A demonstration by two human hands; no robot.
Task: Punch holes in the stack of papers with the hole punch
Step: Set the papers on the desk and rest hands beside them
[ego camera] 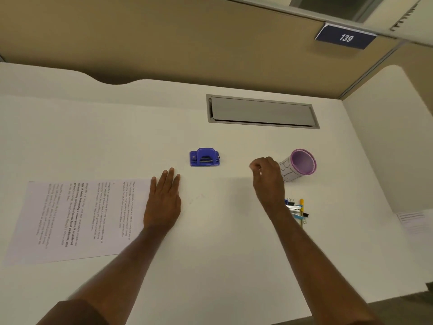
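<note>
A blue hole punch (204, 157) stands on the white desk (222, 231), a little beyond both hands. The stack of printed papers (77, 219) lies flat at the left. My left hand (164, 200) rests flat, fingers extended, on the right edge of the papers. My right hand (267, 177) hovers to the right of the punch with its fingers loosely curled and nothing visible in them.
A purple pen cup (301, 164) lies on its side just right of my right hand. Binder clips, a yellow pen and other small stationery (297, 209) lie near my right wrist. A grey cable hatch (262, 111) is set into the desk behind. Another paper (412, 221) lies far right.
</note>
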